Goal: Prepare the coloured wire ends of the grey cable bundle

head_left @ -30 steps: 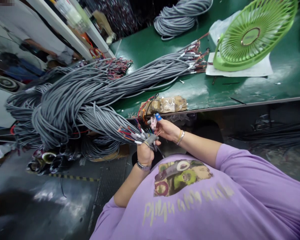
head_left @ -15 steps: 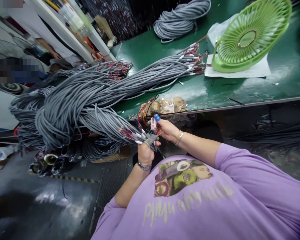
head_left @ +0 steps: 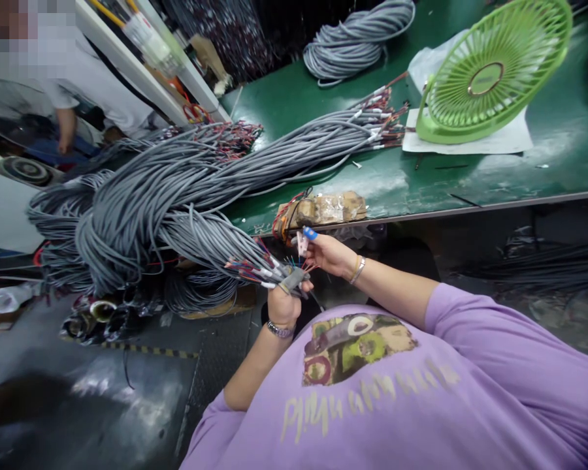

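My left hand point(head_left: 283, 305) is closed around the end of a grey cable point(head_left: 294, 279), below the edge of the green table. Thin coloured wires point(head_left: 308, 266) fan out of that end towards my right hand point(head_left: 330, 253). The right fingers are pinched together, with a blue wrap on one fingertip and a small pale pink piece point(head_left: 302, 243) beside it. Whether that piece is held or wrapped on a finger is unclear. Just left of my hands, a bundle of grey cables point(head_left: 210, 238) ends in stripped coloured wires and white sleeves.
A worn wooden block point(head_left: 330, 207) with wires around it lies at the edge of the green table point(head_left: 431, 183). Behind are more cable bundles point(head_left: 294, 147), a cable coil point(head_left: 345, 49) and a green fan point(head_left: 490, 78). Another person point(head_left: 102, 91) is at the upper left.
My hands stay nearly in place, the right one slightly lower and farther right. The view has shifted a little, and the other person at upper left has moved.
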{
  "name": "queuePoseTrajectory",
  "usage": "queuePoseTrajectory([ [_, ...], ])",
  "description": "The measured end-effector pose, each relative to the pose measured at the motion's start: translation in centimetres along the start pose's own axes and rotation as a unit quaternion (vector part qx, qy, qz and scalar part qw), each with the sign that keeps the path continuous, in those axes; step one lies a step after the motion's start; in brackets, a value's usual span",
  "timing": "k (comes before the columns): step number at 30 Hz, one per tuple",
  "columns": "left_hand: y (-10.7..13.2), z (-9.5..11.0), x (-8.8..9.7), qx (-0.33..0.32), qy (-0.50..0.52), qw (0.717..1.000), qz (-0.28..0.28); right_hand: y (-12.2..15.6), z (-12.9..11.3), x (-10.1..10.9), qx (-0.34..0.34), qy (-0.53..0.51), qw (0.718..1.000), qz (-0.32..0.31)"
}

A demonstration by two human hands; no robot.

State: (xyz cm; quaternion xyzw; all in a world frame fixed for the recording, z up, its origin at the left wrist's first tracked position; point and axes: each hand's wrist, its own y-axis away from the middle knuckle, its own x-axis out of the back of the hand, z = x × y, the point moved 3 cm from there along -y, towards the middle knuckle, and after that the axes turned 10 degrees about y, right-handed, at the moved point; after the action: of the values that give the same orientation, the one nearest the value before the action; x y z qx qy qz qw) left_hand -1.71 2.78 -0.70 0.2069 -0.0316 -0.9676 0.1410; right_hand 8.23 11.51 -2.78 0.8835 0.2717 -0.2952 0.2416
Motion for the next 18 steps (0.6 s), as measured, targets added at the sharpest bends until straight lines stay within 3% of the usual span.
queuePoseTrajectory([
  [6,-0.4,0.4,0.0,0.006,0.016,0.999,-0.027,0.4,-0.3,0.1,0.062,0.072,0.995,0.027],
  [10,-0.8,0.4,-0.1,0.014,0.037,0.999,-0.037,-0.4,0.3,0.2,0.066,0.088,0.994,0.015],
  [13,-1.1,0.4,-0.2,0.035,0.040,0.998,-0.039,-1.0,0.8,0.4,0.084,0.106,0.990,0.041],
  [18,-1.5,0.1,-0.1,0.064,0.029,0.997,-0.043,-1.2,0.9,0.0,0.055,0.035,0.998,0.025],
])
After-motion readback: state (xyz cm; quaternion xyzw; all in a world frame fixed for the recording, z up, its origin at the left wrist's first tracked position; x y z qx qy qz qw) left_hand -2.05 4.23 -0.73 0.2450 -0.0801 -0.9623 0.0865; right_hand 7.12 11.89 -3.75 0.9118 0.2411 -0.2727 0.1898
